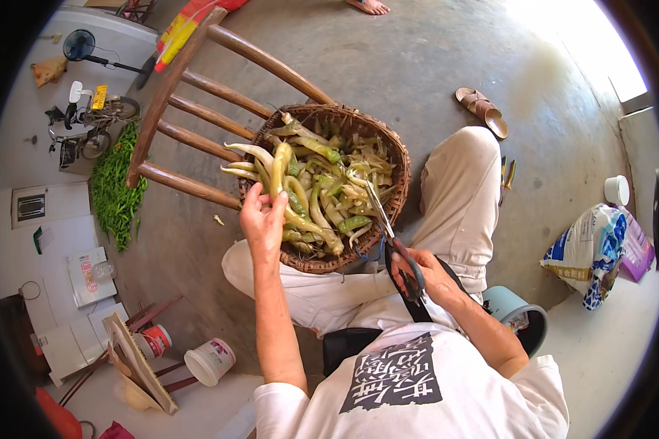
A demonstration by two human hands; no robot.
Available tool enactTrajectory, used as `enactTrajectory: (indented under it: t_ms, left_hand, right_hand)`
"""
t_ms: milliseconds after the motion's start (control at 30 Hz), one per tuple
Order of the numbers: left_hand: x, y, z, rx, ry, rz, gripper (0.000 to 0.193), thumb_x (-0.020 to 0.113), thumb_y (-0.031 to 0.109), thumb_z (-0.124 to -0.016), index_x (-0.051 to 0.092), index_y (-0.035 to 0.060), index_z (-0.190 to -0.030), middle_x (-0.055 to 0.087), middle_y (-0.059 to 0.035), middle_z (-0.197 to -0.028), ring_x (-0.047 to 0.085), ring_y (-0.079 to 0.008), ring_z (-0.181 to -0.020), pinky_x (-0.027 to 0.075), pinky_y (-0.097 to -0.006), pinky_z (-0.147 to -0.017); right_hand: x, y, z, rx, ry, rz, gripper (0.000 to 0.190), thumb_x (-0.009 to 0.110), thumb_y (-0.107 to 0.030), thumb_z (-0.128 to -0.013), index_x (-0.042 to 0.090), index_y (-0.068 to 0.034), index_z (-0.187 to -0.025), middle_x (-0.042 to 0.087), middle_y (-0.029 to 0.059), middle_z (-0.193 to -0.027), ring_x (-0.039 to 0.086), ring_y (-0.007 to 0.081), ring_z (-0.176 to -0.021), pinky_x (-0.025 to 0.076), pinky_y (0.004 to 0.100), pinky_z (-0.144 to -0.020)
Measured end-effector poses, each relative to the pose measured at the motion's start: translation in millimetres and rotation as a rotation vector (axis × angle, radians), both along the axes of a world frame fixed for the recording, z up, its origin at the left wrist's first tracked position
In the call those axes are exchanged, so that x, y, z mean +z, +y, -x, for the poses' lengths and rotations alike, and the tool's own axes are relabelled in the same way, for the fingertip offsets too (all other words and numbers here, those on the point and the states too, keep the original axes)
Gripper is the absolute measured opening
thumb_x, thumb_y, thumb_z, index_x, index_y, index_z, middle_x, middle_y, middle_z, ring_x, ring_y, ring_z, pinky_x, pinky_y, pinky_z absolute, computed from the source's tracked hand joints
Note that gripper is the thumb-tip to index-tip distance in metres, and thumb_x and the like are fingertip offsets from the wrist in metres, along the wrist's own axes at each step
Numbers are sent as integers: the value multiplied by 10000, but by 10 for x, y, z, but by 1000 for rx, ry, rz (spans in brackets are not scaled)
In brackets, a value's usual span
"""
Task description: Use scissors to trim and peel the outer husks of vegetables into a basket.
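Before me a round wicker basket [401,148] holds many long, pale green and yellowish peppers [329,217] and a heap of cut pieces [369,159] at its right side. My left hand [263,222], over the basket's left rim, pinches a long yellow-green pepper [280,164] between thumb and fingers, its length pointing away from me. Gripped by the handles in my right hand [431,274] is a pair of scissors [383,217]. Their blades reach over the basket's near right rim towards the cut pieces. The left hand and the blades are apart.
A slatted wooden chair [192,131] touches the basket's left side. Pliers [507,175] and a sandal [483,112] lie right of my knee. Beside my hip stands a grey-blue bucket [513,310]. Fresh green chillies [118,186] are piled far left; another person's foot [369,5] shows beyond.
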State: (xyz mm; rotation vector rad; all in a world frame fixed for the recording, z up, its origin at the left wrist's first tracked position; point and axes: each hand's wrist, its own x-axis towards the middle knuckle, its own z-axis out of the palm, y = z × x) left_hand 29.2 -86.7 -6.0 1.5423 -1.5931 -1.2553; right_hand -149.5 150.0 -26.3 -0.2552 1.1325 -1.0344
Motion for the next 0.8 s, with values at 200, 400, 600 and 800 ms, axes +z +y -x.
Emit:
enactTrajectory:
  t_ms: [200, 400, 600, 800]
  left_hand:
    - [361, 130, -67, 51, 254, -65, 634, 641, 119, -890, 312, -64, -1401, 599, -59, -845, 490, -61, -537, 364, -174, -430]
    - [-50, 331, -88, 16, 58, -227, 647, 641, 185, -917, 298, -162, -1343, 623, -154, -869, 647, -177, -606, 487, -221, -469]
    - [-9, 472, 58, -723, -804, 776, 290, 628, 23, -786, 651, 12, -1075, 539, -115, -1197, 464, -288, -1151, 371, -439, -972]
    - [-242, 140, 10, -1188, -962, 946, 253, 552, 36, -763, 651, 27, -996, 599, -105, -1042, 515, -282, -1092, 350, -439, -1019]
  right_hand:
    - [20, -20, 3, 44, 0, -24, 435, 559, -483, -918, 560, -52, -862, 524, -5, -668, 509, 76, -601, 410, 229, -548]
    - [36, -32, -20, 12, 6, 22, 402, 534, -425, -944, 554, -54, -791, 539, 17, -635, 530, 109, -554, 408, 231, -504]
    - [1, -2, 2, -17, 21, -41, 402, 544, -425, -939, 558, -52, -789, 537, 11, -627, 527, 107, -553, 401, 227, -505]
    - [8, 9, -12, 38, 36, 8, 406, 543, -432, -941, 559, -52, -798, 549, 8, -651, 540, 102, -560, 414, 222, -514]
